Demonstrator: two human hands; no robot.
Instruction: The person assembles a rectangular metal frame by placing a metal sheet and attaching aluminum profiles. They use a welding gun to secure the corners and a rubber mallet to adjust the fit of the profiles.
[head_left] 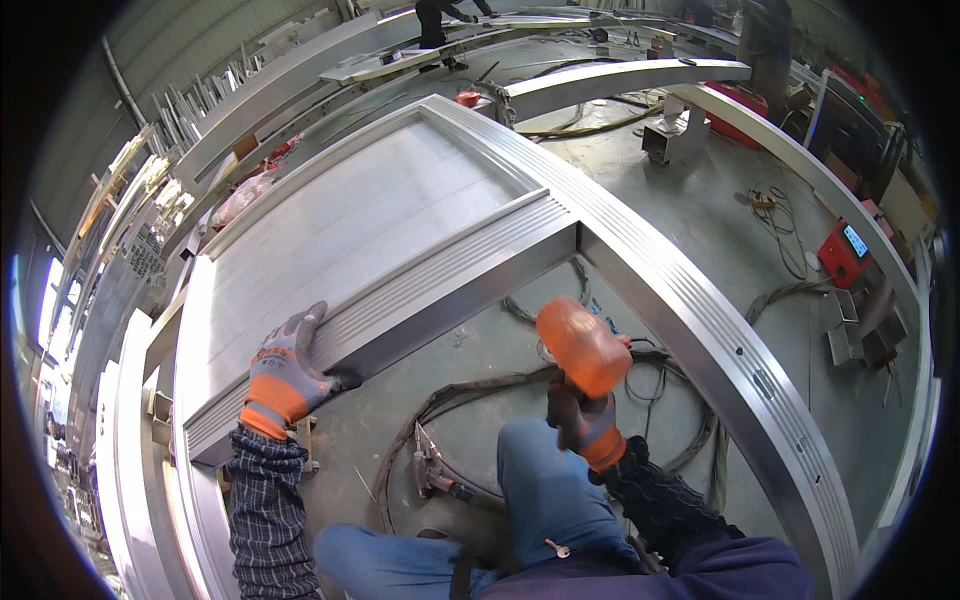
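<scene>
My left hand (283,372), in a grey and orange work glove, lies across the crossbar (430,275) of a large silver metal frame (700,285). Its fingers reach over the ribbed top and its thumb comes down the near side, gripping the bar. In my right hand (588,425), gloved alike, is a mallet with a translucent orange head (585,345); its handle is mostly hidden by the fingers. The mallet is raised beside the crossbar, above the frame's open section, apart from the metal. A flat pale panel (360,215) fills the frame's far section.
Below the opening, dark hoses (430,400) and a torch-like tool (432,472) lie on the grey floor. Curved metal beams (640,78) stand beyond the frame. A red box with a lit display (846,250) is at right. A person (435,22) works at the far end.
</scene>
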